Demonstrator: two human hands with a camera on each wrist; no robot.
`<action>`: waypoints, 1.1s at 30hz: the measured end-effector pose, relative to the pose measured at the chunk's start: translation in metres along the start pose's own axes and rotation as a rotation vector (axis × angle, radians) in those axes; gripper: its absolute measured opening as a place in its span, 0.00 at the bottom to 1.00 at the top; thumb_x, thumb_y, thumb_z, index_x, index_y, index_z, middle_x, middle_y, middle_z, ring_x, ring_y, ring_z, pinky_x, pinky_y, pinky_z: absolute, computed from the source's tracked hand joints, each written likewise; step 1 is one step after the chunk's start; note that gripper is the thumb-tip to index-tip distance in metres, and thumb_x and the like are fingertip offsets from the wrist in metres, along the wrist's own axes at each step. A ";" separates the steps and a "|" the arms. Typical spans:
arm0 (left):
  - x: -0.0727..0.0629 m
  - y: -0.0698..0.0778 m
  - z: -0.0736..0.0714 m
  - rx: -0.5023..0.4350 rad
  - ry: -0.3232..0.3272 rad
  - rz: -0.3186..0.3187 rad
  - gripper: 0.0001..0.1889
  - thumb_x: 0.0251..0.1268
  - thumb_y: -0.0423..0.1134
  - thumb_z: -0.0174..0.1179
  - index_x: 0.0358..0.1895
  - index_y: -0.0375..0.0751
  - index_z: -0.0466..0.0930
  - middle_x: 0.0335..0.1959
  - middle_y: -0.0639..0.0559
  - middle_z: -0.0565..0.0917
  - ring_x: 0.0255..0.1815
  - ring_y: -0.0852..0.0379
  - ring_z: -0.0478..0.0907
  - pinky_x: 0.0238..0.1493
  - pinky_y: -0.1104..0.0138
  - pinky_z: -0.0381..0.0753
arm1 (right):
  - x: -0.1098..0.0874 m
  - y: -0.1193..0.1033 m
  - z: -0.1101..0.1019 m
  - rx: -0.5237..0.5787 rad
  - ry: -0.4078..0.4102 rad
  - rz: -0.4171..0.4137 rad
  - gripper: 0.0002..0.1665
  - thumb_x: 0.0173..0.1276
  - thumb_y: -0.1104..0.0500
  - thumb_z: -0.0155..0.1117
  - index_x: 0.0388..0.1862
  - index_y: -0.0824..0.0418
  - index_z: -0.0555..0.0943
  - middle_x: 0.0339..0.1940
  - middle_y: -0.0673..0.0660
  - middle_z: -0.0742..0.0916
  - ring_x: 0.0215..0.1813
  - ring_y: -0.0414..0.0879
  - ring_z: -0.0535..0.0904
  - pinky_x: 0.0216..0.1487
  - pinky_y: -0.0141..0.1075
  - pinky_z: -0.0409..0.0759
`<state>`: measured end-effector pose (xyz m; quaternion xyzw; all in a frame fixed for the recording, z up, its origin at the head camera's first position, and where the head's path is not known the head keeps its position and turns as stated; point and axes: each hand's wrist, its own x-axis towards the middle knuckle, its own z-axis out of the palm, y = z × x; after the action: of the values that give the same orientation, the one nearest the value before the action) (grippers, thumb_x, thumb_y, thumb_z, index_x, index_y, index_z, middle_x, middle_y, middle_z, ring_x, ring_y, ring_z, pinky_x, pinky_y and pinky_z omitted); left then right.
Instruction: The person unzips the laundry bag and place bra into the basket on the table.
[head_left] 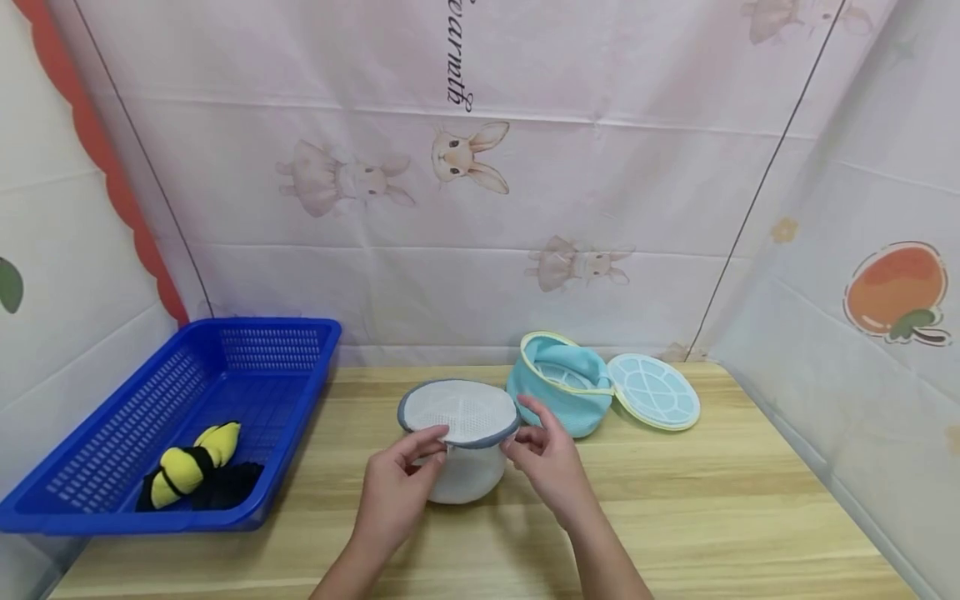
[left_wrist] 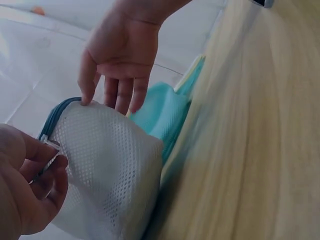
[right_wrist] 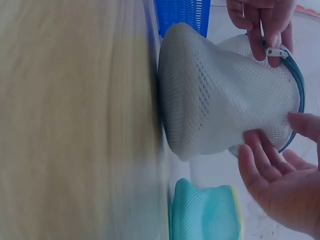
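A white mesh laundry bag (head_left: pixel 467 479) with a grey-blue zip round its rim stands on the table, its round mesh lid (head_left: pixel 459 410) lying on top. My left hand (head_left: pixel 401 483) pinches the small white zip pull (right_wrist: pixel 276 52) at the rim's near side. On the right side of the rim, my right hand (head_left: pixel 551 462) holds the bag's edge between thumb and fingers, with the index finger raised along the lid. Behind it sits a turquoise mesh bag (head_left: pixel 558 408) with yellow edging, its lid (head_left: pixel 654 392) folded out flat to the right.
At the left stands a blue plastic basket (head_left: pixel 300 400). Inside it lie a yellow-and-black striped item (head_left: pixel 183 467) and a black cloth item (head_left: pixel 228 485). Printed fabric walls (head_left: pixel 465 292) enclose the wooden table (head_left: pixel 697 517) at the back and sides.
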<state>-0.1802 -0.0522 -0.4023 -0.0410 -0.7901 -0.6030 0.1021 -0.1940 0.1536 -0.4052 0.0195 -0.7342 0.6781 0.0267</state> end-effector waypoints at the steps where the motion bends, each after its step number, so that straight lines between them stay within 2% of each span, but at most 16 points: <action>1: 0.000 0.001 0.001 0.021 0.017 0.020 0.16 0.59 0.27 0.66 0.48 0.51 0.87 0.35 0.56 0.89 0.39 0.63 0.84 0.34 0.73 0.79 | -0.001 -0.001 0.000 -0.031 0.004 -0.017 0.33 0.63 0.67 0.66 0.67 0.52 0.72 0.37 0.61 0.87 0.39 0.50 0.84 0.38 0.33 0.82; 4: 0.000 0.005 0.005 0.084 0.059 0.079 0.15 0.59 0.31 0.69 0.47 0.53 0.87 0.33 0.60 0.89 0.31 0.64 0.81 0.29 0.73 0.77 | -0.005 -0.006 0.002 -0.082 -0.007 -0.082 0.25 0.63 0.69 0.66 0.59 0.56 0.78 0.29 0.59 0.86 0.31 0.49 0.82 0.31 0.32 0.81; 7: -0.001 0.009 0.009 0.155 0.076 0.161 0.14 0.57 0.35 0.71 0.46 0.53 0.88 0.31 0.61 0.89 0.22 0.67 0.74 0.23 0.74 0.73 | -0.009 -0.009 0.006 -0.111 -0.043 -0.165 0.20 0.63 0.68 0.67 0.54 0.58 0.81 0.28 0.58 0.86 0.29 0.45 0.82 0.30 0.32 0.82; 10: -0.003 0.011 0.014 0.248 0.079 0.300 0.14 0.55 0.36 0.73 0.46 0.50 0.88 0.30 0.62 0.89 0.13 0.72 0.62 0.16 0.76 0.65 | -0.012 -0.012 0.010 -0.188 -0.047 -0.258 0.17 0.62 0.65 0.70 0.51 0.56 0.83 0.28 0.55 0.86 0.29 0.41 0.80 0.30 0.31 0.81; 13: -0.005 0.013 0.018 0.313 0.090 0.456 0.15 0.53 0.34 0.73 0.46 0.46 0.88 0.29 0.61 0.89 0.11 0.77 0.56 0.14 0.80 0.60 | -0.013 -0.012 0.013 -0.303 -0.003 -0.347 0.18 0.60 0.65 0.72 0.49 0.52 0.85 0.29 0.49 0.86 0.30 0.38 0.80 0.30 0.30 0.81; 15: -0.006 0.014 0.020 0.316 0.087 0.503 0.15 0.52 0.33 0.73 0.46 0.44 0.88 0.29 0.60 0.89 0.12 0.78 0.57 0.15 0.81 0.60 | -0.014 -0.012 0.015 -0.362 0.027 -0.406 0.19 0.58 0.67 0.73 0.48 0.52 0.86 0.30 0.46 0.86 0.31 0.37 0.80 0.31 0.30 0.82; 17: -0.007 0.015 0.020 0.294 0.066 0.486 0.15 0.53 0.32 0.72 0.46 0.43 0.88 0.29 0.60 0.89 0.13 0.77 0.60 0.17 0.81 0.63 | -0.014 -0.012 0.015 -0.405 0.048 -0.454 0.20 0.57 0.68 0.74 0.47 0.52 0.86 0.30 0.45 0.86 0.31 0.36 0.81 0.31 0.30 0.82; 22: -0.009 0.022 0.015 0.249 -0.021 0.328 0.18 0.55 0.28 0.65 0.50 0.44 0.86 0.32 0.61 0.90 0.13 0.72 0.64 0.17 0.75 0.69 | -0.015 -0.012 0.016 -0.400 0.027 -0.542 0.18 0.56 0.62 0.76 0.47 0.51 0.87 0.30 0.44 0.85 0.32 0.35 0.80 0.30 0.30 0.83; 26: -0.010 0.026 0.013 0.229 -0.068 0.254 0.23 0.53 0.25 0.58 0.54 0.43 0.84 0.35 0.60 0.90 0.14 0.71 0.64 0.18 0.75 0.69 | -0.015 -0.011 0.018 -0.383 0.023 -0.601 0.17 0.57 0.60 0.76 0.47 0.52 0.88 0.30 0.44 0.85 0.32 0.34 0.80 0.29 0.30 0.83; 33: -0.012 0.029 0.012 0.172 -0.126 0.144 0.25 0.55 0.25 0.54 0.58 0.43 0.82 0.42 0.59 0.89 0.26 0.66 0.73 0.26 0.74 0.71 | -0.016 -0.006 0.020 -0.416 0.042 -0.694 0.18 0.57 0.62 0.75 0.48 0.54 0.88 0.33 0.46 0.85 0.33 0.33 0.79 0.29 0.27 0.81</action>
<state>-0.1647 -0.0325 -0.3808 -0.1264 -0.8388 -0.5203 0.0983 -0.1783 0.1331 -0.4017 0.2466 -0.8049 0.4659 0.2726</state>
